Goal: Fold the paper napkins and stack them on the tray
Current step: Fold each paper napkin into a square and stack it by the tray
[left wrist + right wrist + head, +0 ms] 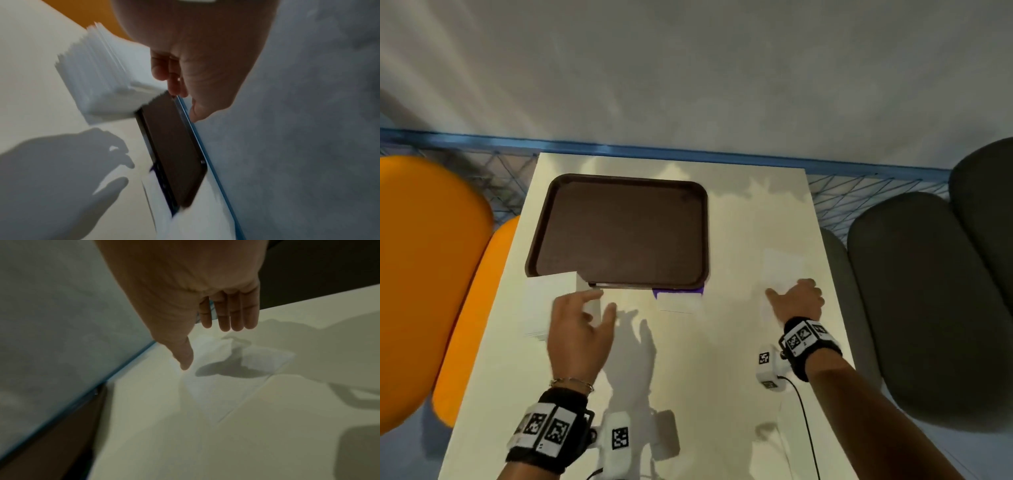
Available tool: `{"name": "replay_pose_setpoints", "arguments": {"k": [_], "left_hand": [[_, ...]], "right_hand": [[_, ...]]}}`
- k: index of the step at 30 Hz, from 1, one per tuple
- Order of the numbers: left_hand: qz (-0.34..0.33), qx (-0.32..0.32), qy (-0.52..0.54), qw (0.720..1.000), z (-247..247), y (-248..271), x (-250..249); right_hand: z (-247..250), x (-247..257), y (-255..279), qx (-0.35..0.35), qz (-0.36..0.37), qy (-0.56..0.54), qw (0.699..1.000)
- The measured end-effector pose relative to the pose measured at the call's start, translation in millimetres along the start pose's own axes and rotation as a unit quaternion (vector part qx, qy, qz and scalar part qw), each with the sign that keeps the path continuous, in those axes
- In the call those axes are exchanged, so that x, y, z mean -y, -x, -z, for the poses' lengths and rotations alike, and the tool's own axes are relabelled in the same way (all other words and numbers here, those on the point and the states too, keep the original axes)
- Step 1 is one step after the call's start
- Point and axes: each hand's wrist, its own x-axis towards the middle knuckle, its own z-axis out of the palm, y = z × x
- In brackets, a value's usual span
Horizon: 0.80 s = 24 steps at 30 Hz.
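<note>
Both wrists wore marker bands at the near edge of the worktop point(722, 377). Beyond them, the left hand point(578, 332) hovered with loose, spread fingers point(174, 84) beside the napkin stack point(551, 305), gripping nothing. That stack sat at the near left corner of the brown tray point(619, 229), one corner overlapping its rim. The right hand point(798, 299) lay with straight fingers point(236, 314) over a single napkin point(780, 270) spread flat near the worktop's right side, holding nothing either.

Napkins like these were probably feather-light, limp and easily torn (a draught could shift one), so a pinch at a corner or edge seemed best, with the other palm pinning the sheet.

From the head view the stack looked like a pale slab; the left wrist view showed its many ragged sheet edges point(92, 65). Only the right wrist view showed the single napkin's creases point(226, 386).
</note>
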Motion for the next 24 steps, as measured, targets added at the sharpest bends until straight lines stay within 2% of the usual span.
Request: {"name": "replay_pose_setpoints", "arguments": {"k": [2,5,10,13,15,18,21,22,24], "left_hand": [[-0.030,0.050,0.011,0.998,-24,23,-19],[-0.031,0.125,0.027,0.991,-63,53,-40],[0.030,0.228,0.019,0.973,-119,81,-74],[0.085,0.279,0.018,0.956,-144,89,-91],[0.131,0.311,0.021,0.941,-155,93,-99],[0.182,0.349,0.086,0.915,-165,102,-107],[0.272,0.385,0.232,0.851,-158,115,-118],[0.276,0.392,0.261,0.838,-156,119,-120],[0.267,0.383,0.306,0.830,-148,125,-127]], "right_hand": [[2,-15,-15,0.015,-0.022,0.031,0.999],[-1,-21,-25,0.037,-0.016,0.044,0.998],[-10,-33,-35,0.119,-0.030,-0.027,0.992],[-9,-49,-30,0.184,0.004,-0.094,0.978],[-3,-60,-21,0.233,0.021,-0.181,0.955],[25,-71,5,0.327,0.053,-0.325,0.886],[62,-81,33,0.406,0.150,-0.319,0.843],[71,-85,40,0.418,0.174,-0.305,0.838],[84,-92,50,0.420,0.200,-0.279,0.840]]}}
